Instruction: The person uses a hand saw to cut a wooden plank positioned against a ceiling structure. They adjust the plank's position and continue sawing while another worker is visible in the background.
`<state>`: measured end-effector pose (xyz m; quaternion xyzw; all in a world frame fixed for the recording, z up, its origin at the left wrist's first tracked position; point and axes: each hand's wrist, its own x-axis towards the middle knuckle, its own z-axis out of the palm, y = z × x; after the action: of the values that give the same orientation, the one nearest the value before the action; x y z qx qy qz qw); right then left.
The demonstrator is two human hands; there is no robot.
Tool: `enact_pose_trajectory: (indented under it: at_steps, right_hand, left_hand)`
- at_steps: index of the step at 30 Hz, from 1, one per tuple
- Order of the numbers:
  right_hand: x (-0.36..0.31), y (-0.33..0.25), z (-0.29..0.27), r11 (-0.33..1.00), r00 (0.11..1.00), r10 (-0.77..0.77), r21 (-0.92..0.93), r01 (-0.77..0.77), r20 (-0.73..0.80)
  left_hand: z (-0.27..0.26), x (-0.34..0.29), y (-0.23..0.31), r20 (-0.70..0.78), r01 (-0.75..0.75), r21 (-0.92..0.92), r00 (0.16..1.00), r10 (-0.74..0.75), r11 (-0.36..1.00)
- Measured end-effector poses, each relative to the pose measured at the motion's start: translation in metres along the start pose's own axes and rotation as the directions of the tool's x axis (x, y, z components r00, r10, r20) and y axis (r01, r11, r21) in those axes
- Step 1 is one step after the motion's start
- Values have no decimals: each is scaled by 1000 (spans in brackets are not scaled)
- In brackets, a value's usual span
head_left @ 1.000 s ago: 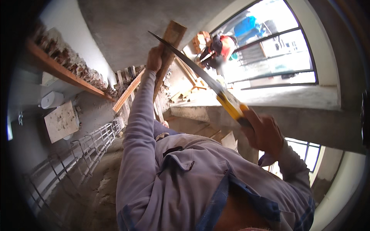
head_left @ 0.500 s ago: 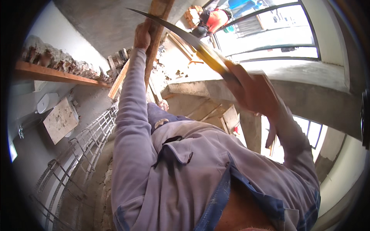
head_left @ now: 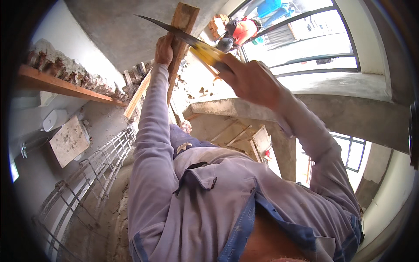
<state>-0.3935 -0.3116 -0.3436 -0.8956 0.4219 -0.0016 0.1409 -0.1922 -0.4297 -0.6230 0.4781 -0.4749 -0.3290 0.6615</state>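
Note:
Out at the end of my stretched arm, my left hand (head_left: 164,51) is closed around the edge of a wooden board (head_left: 185,18), near its upper end. My right hand (head_left: 255,85) grips the yellow and black handle of a handsaw (head_left: 201,49). The dark, tapering blade lies across the board just beside my left fingers, with its tip pointing up and left past the board. Handle and right hand are slightly blurred. I cannot tell whether the teeth touch the wood. Below my left hand, the board's lower part runs down behind my forearm.
A rebar cage (head_left: 102,159) runs along the lower left. Above it, a wooden plank (head_left: 70,85) fronts broken masonry (head_left: 65,65). A person in an orange top (head_left: 242,33) bends near stacked bricks (head_left: 216,27) by the window. A concrete beam (head_left: 340,111) crosses the right side.
My right hand has moved left with the handsaw, so the handle is now closer to the board. My left hand keeps its hold on the board, which sits slightly lower in view.

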Motion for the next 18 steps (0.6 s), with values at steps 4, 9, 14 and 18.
enact_pose_trajectory:
  at_steps: [4, 9, 14, 18]
  right_hand:
    - [-18, -9, -14, 991, 990, 110, 63, -116, 89]
    - [-114, -14, -56, 997, 994, 74, 11, -75, 81]
    - [11, 10, 13, 999, 1000, 8, -51, -8, 11]
    - [-32, 7, -2, 999, 999, 26, -48, -24, 23]
  left_hand:
    - [-12, 7, 1, -33, 6, 16, 999, -5, 1000]
    - [-6, -8, 19, -9, 133, 73, 991, -133, 988]
    - [15, -9, -11, -37, 22, 89, 999, -19, 996]
    - [7, -6, -1, -12, 66, 25, 998, -66, 997]
